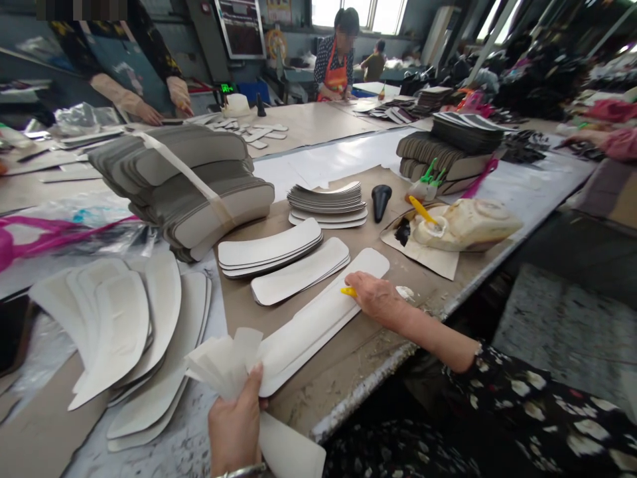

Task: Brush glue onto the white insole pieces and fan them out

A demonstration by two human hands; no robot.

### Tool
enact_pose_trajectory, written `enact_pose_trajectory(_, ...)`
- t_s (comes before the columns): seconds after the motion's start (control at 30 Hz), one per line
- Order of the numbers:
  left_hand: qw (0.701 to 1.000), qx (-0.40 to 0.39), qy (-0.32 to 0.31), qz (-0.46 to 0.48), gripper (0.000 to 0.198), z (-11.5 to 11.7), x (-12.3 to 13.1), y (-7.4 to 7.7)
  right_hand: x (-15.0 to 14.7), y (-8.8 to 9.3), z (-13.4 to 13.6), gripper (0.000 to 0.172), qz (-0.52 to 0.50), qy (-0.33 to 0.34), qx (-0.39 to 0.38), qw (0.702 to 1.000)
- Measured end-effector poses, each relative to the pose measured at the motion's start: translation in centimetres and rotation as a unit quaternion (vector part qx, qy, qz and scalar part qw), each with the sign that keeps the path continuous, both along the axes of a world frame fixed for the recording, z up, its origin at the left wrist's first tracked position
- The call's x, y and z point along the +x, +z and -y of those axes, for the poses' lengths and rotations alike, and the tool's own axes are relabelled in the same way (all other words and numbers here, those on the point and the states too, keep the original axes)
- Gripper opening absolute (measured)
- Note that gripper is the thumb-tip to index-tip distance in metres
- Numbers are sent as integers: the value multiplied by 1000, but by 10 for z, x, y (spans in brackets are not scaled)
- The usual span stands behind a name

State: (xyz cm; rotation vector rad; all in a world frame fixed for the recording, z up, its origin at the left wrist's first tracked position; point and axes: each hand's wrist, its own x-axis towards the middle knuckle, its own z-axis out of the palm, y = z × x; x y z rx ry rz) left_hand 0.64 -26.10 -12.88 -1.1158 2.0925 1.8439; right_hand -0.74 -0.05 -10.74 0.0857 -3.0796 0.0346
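Observation:
My left hand (236,421) is closed round a fanned bunch of thin white strips (226,362), at the near end of a long white panel (318,318). Another part of the strips sticks out below that hand. My right hand (375,299) is closed on a yellow tool (348,291) that looks like a glue brush; its working end is hidden. This hand rests over the far half of the long panel. Just beyond lie two short stacks of curved white panels, the nearer stack (301,269) and the farther stack (271,247).
Fanned white panels (122,318) lie at left, near a tied grey stack (184,179). A plastic container (478,222) with a yellow handle (422,209) in it stands at right, near a black object (381,202). Co-workers stand across the table. The table edge (368,398) runs along my right.

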Motion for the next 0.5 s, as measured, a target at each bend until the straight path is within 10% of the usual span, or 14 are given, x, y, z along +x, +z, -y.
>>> enact_pose_trajectory(0.5,999,35,3,10,32,-2,-1,2,-2,-7,-9,14,38,-42,5,998)
